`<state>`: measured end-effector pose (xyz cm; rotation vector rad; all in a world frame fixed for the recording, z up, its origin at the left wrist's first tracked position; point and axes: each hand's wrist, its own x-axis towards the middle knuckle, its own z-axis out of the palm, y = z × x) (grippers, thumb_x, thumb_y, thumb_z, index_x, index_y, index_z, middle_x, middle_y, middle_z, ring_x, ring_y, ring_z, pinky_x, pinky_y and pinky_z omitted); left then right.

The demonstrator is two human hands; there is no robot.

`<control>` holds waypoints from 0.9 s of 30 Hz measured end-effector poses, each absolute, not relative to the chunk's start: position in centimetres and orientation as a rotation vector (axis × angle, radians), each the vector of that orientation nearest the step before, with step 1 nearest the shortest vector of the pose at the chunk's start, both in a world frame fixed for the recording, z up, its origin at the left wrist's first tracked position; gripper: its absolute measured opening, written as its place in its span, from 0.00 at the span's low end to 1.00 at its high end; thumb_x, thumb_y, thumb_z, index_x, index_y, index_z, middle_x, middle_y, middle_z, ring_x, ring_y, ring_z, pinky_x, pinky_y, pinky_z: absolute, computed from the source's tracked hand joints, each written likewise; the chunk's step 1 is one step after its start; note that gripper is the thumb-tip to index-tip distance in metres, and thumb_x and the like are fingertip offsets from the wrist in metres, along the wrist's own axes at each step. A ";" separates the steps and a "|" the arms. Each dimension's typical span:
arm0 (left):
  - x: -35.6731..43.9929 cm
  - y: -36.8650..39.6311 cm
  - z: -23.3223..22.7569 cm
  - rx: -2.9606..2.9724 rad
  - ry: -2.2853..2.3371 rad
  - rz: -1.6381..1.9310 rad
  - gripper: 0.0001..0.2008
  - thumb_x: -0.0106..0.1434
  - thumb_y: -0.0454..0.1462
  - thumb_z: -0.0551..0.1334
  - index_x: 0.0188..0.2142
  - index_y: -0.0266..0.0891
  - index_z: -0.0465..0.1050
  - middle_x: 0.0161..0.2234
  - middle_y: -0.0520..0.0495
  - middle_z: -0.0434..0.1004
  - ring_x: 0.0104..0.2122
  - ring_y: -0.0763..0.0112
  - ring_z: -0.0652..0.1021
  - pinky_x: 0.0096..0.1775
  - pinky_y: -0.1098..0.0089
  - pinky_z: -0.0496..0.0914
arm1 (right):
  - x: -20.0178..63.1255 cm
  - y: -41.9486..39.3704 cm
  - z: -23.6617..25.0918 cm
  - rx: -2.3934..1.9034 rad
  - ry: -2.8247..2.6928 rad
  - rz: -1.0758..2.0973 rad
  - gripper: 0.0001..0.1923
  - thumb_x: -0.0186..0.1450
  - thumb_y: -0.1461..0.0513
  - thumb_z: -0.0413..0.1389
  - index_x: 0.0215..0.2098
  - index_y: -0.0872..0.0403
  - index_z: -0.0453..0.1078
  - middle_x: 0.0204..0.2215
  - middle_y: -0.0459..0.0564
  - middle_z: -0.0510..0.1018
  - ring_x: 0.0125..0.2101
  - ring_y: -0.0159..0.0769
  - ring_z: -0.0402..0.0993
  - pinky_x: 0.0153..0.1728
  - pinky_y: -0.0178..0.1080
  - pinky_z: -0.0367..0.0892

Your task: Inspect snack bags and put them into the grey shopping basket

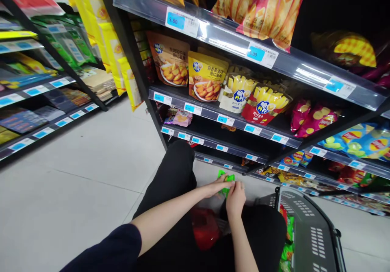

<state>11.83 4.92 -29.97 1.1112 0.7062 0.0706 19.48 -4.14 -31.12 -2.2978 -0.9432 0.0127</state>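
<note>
Low in front of the shelves, between my knees, a small green snack packet (226, 191) is held in both hands. My left hand (215, 186) reaches across from the left and has its fingers closed on the packet's near side. On the other side, my right hand (235, 199) is closed at the packet's right edge, thumb and fingers together. Part of the packet is hidden behind the fingers. Below my hands a red, blurred object (204, 228) lies between my legs; its kind I cannot make out.
A grey shopping basket (313, 223) with several green and red packets stands right of my knee. Ahead is a shelf rack (225, 119) with pouches of potato snacks (209, 79) and price tags. Yellow hanging packets (114, 48) edge the rack. Another stocked shelf (39, 91) is at left.
</note>
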 end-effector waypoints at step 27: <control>11.5 7.0 -28.8 1.011 0.233 -0.071 0.39 0.39 0.30 0.71 0.53 0.44 0.64 0.52 0.42 0.67 0.46 0.58 0.73 0.39 0.65 0.71 | 22.4 -5.8 -30.6 -1.234 -0.166 0.593 0.33 0.49 0.56 0.63 0.52 0.54 0.62 0.41 0.53 0.75 0.40 0.42 0.73 0.43 0.47 0.68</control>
